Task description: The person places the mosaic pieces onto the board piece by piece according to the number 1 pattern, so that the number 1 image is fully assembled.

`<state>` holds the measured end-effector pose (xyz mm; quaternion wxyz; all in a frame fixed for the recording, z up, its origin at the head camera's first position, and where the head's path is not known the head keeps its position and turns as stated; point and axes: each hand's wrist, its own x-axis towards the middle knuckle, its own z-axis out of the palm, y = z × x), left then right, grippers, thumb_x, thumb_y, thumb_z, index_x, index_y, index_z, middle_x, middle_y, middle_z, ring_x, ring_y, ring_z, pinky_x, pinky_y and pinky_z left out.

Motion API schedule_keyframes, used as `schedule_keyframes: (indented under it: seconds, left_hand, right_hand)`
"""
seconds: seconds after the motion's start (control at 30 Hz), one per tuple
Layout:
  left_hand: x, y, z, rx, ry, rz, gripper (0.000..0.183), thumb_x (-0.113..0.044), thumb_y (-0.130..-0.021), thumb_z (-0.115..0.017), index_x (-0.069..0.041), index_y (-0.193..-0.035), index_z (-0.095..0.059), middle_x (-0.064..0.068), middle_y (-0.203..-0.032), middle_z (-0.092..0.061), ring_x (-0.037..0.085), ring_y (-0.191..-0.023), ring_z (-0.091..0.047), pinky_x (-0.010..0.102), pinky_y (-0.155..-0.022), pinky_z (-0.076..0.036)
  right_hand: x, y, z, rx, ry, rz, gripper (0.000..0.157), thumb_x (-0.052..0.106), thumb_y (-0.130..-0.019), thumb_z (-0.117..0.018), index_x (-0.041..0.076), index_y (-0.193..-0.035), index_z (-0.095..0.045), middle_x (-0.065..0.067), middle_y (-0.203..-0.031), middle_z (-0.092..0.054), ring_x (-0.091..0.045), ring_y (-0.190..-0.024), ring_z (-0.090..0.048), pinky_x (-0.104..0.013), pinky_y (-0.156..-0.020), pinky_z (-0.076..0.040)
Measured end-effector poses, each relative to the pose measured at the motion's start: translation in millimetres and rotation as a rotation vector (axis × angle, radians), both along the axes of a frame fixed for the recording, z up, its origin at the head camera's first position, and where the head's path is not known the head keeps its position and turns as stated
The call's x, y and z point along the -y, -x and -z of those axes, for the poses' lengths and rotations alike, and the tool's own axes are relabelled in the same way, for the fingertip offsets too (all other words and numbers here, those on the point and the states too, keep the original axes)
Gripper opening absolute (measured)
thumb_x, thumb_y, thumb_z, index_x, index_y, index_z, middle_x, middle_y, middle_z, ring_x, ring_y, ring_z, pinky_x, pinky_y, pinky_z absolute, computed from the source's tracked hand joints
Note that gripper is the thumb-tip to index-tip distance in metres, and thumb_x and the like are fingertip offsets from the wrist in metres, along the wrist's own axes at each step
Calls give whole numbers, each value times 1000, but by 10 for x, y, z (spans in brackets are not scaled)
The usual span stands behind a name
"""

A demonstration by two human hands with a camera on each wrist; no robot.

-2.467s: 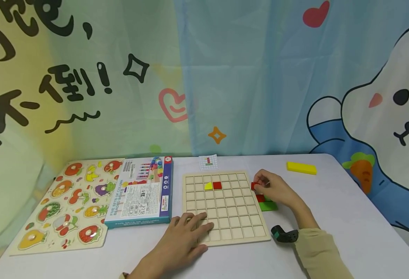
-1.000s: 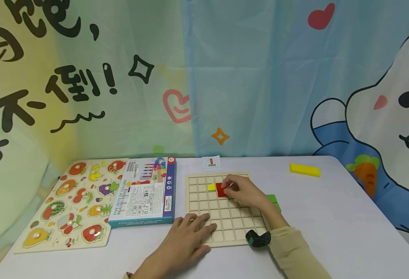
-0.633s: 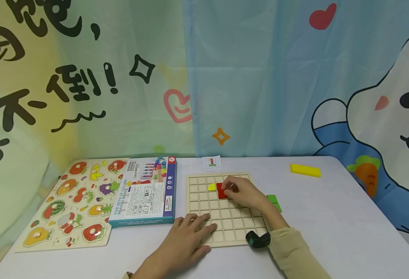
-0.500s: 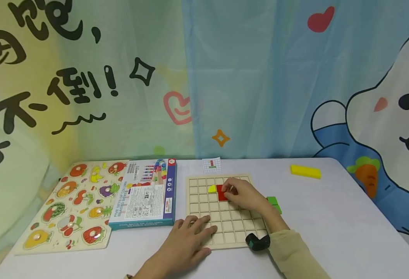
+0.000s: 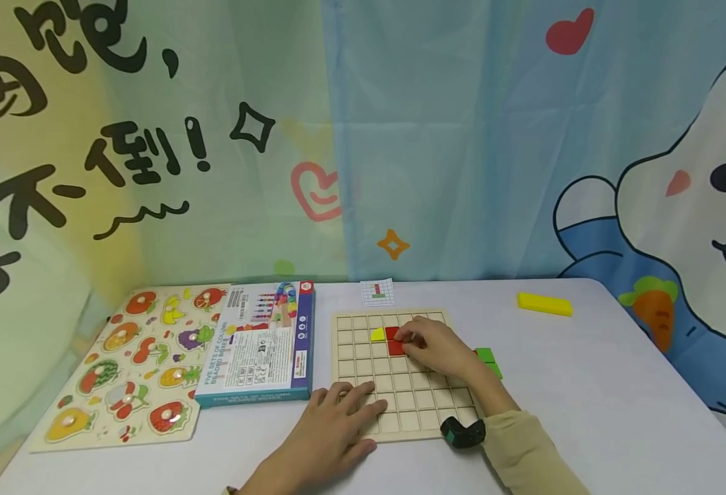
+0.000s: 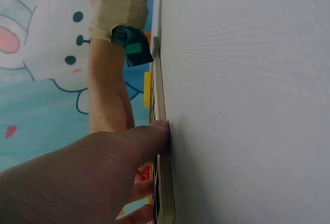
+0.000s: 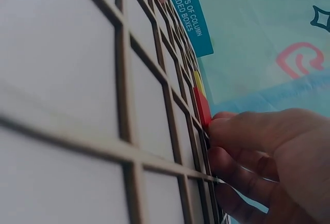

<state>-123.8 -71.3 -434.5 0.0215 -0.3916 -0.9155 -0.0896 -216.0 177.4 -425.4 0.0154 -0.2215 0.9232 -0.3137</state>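
Observation:
A square wooden grid board [image 5: 344, 364] lies on the white table. My left hand [image 5: 328, 426] rests with spread fingers on its near left corner, and the left wrist view shows the thumb [image 6: 154, 133] against the board's side edge. In the upper part of the grid sit a yellow tile [image 5: 378, 334], a red tile [image 5: 391, 333] beside it, and a second red tile [image 5: 395, 349] just below. My right hand [image 5: 434, 347] bends over the board, thumb and forefinger at the right edge of the lower red tile.
Green tiles [image 5: 485, 355] lie right of the board, partly behind the right wrist. A yellow bar [image 5: 544, 304] lies at the back right. Behind the board is a small pattern card [image 5: 377, 293]. On the left are a flat box [image 5: 258, 350] and a fruit puzzle board [image 5: 112, 405].
My right hand has carried a red tile from the pile right of the board onto the grid, below the first red one. The left hand has stayed on the corner.

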Motion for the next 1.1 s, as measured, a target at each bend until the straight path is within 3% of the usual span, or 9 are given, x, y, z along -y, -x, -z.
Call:
schedule_keyframes:
  seconds: [0.2, 0.4, 1.1]
  left_hand:
    - [-5, 0, 4, 12, -7, 0, 48, -47, -93, -50, -33, -139, -45, 0, -148, -39, 22, -124, -40, 50, -94, -38]
    - [-13, 2, -1, 22, -7, -2, 48, -46, -93, -50, -33, -139, -44, -1, -148, -39, 22, -125, -40, 50, -94, -37]
    - [3, 8, 29, -6, -28, 10, 48, -48, -93, -48, -32, -138, -45, 0, -148, -40, 22, -125, -40, 48, -93, -37]
  right_hand:
    - [-73, -12, -9, 28, 41, 7, 15, 16, -91, -61, 13, -105, -66, 3, -100, -65, -11, -90, -60, -30, -80, -50]
    - [-185, -22, -62, 61, 75, 22, 19, 17, -94, -58, 12, -111, -62, 2, -98, -64, -12, -87, -59, -29, -77, -49]
    - [-773, -157, -62, 43, 18, 126, 17, 15, -93, -59, 9, -108, -63, -2, -102, -65, -16, -91, -59, -29, -80, -50]
